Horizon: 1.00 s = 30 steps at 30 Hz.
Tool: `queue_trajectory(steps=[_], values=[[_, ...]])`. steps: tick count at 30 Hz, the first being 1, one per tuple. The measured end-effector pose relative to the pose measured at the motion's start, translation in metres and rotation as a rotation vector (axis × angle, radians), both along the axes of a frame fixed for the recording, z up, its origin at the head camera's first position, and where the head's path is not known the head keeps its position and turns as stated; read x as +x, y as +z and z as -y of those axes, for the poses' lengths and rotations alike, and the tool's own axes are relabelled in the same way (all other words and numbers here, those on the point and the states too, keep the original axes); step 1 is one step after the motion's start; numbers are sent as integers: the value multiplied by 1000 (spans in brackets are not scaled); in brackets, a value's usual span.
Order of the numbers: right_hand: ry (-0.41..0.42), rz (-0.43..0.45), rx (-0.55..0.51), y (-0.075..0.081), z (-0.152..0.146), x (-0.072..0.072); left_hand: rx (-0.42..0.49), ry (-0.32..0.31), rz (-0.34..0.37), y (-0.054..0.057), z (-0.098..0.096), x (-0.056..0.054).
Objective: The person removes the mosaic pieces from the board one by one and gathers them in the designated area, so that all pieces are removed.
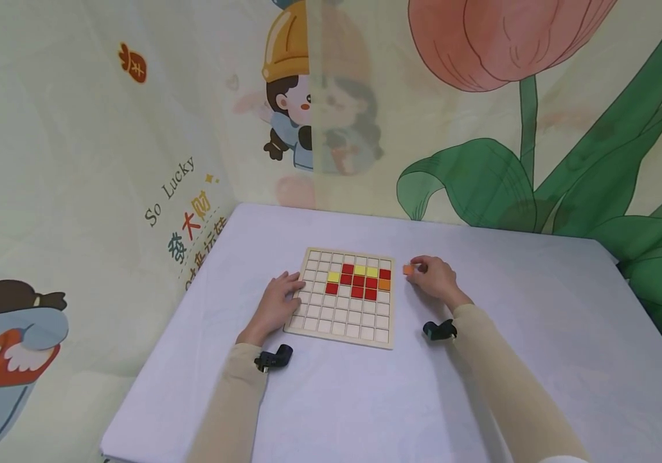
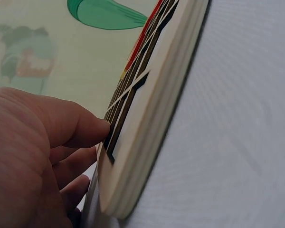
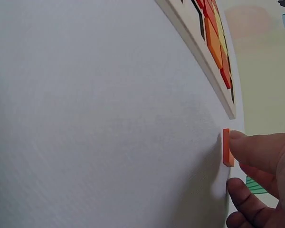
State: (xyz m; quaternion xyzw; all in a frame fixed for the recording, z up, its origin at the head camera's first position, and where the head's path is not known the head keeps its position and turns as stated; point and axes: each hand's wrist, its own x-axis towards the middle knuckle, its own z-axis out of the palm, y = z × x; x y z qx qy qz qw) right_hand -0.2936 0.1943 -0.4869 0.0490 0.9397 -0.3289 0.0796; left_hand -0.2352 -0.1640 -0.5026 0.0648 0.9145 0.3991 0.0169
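A square wooden grid board (image 1: 339, 337) lies on the table, several of its cells filled with red, yellow and orange square tiles. At the board's left side rests my left hand (image 1: 276, 302), its fingers and thumb spread along the rim; in the left wrist view the thumb (image 2: 85, 124) touches the edge. Just right of the board, my right hand (image 1: 435, 280) pinches a loose orange square tile (image 1: 408, 269) between thumb and fingers. The right wrist view shows this tile (image 3: 226, 148) standing on edge under the thumb, near the board's corner.
A white cloth covers the table (image 1: 337, 399), whose back edge meets a printed curtain (image 1: 470, 116). Another curtain (image 1: 94, 161) hangs along the left side. A small black camera (image 1: 273, 358) sits on the left wrist and another black camera (image 1: 439, 330) on the right.
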Motion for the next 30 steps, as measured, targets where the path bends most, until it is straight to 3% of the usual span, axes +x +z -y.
queue_trajectory(steps=[12, 30], values=[[-14, -112, -118, 3, 16, 19, 1, -5, -1, -1, 1, 0], [60, -168, -118, -6, 43, 41, 27, -35, -13, -1, 4, -2]])
